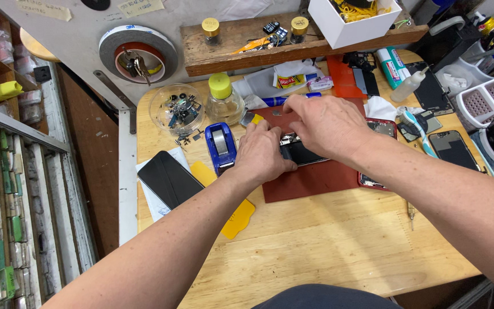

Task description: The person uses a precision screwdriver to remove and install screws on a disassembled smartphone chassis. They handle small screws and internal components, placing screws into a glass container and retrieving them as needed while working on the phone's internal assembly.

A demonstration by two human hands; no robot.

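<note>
While both hands [293, 140] cover it, the opened phone [304, 153] barely shows

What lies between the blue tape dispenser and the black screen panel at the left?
Only a yellow plastic pry card on the wooden table, head view.

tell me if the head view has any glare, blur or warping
Head view: even lighting, mild glare on the black glass phone panel; both hands, left and right, sharp; edges bow, wide-angle distortion bending the wooden table rim; soft shadow under the forearms.
</note>
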